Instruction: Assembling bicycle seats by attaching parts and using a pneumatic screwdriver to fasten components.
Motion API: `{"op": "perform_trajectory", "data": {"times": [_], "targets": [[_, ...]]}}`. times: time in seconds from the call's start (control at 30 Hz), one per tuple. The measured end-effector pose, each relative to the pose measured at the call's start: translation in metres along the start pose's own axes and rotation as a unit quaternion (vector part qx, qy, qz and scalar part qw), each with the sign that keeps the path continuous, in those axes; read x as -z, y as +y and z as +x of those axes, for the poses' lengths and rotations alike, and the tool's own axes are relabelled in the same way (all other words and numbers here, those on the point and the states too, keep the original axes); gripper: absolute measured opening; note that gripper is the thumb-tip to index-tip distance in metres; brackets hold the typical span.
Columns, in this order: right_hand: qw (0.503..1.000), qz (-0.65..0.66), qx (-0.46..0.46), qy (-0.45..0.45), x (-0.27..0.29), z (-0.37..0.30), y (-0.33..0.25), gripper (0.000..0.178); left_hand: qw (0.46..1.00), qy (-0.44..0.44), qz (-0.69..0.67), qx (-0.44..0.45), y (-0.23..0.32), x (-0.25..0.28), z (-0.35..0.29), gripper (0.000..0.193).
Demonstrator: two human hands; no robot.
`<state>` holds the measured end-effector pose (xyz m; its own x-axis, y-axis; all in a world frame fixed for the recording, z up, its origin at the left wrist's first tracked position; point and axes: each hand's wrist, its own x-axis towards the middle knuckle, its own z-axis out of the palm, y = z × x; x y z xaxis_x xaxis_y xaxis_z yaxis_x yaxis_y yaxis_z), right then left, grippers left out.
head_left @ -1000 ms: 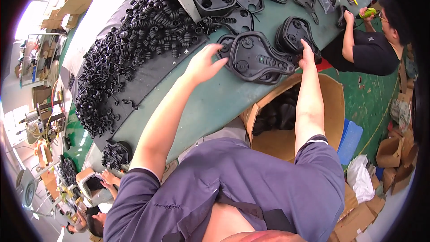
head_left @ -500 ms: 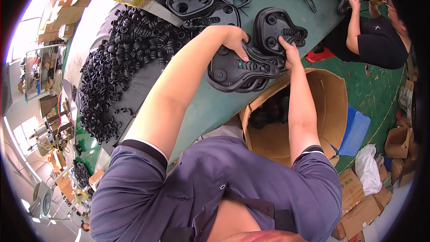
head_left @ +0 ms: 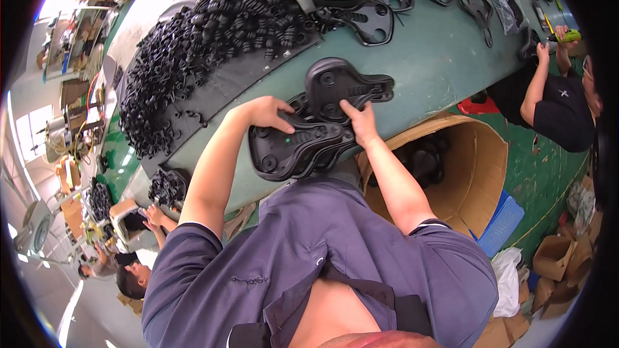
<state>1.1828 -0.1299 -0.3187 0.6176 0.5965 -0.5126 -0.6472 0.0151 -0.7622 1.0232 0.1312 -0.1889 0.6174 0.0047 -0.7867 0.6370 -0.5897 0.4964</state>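
Several black bicycle saddles lie bunched together on the near part of the table, their moulded undersides up. My left hand (head_left: pixel 267 115) grips the left side of the lower saddle (head_left: pixel 284 148), its thumb on the underside and its fingers partly hidden between the saddles. My right hand (head_left: pixel 361 124) is closed around the narrow noses at the right, its thumb against the upper saddle (head_left: pixel 332 87). That upper saddle lies at an angle over the others, its nose pointing right. How many saddles each hand holds is hidden.
A heap of small black ribbed parts (head_left: pixel 206 45) covers a dark sheet on the left of the green table (head_left: pixel 412 58). More saddle bases (head_left: pixel 371 19) lie at the far side. An open cardboard box (head_left: pixel 477 161) holding black pieces stands below the table edge. A co-worker (head_left: pixel 561 109) works at the right with a green tool.
My hands and the saddles have come nearer my body, away from the far saddle bases. My head view has shifted, bringing another person into sight at lower left. Both hands keep their grip.
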Motion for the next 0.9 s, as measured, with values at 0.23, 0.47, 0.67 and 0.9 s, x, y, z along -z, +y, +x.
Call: {"op": "perform_trajectory", "data": {"times": [0.23, 0.47, 0.67, 0.9], "targets": [[0.972, -0.188, -0.069, -0.121, -0.116, 0.015, 0.063, 0.072, 0.966, 0.133, -0.193, 0.105, -0.135, -0.098, -0.105, 0.08], [0.929, -0.342, 0.044, -0.131, -0.202, 0.026, 0.046, 0.046, 0.818, 0.286, -0.489, 0.094, -0.195, -0.196, -0.168, 0.058], [0.86, -0.486, 0.134, -0.075, -0.112, 0.012, -0.06, 0.06, 0.657, 0.47, -0.575, 0.129, -0.267, -0.304, -0.223, 0.053], [0.661, -0.714, 0.193, 0.123, -0.009, 0.023, -0.054, 0.059, 0.684, 0.536, -0.429, 0.245, -0.373, -0.345, -0.193, 0.051]]}}
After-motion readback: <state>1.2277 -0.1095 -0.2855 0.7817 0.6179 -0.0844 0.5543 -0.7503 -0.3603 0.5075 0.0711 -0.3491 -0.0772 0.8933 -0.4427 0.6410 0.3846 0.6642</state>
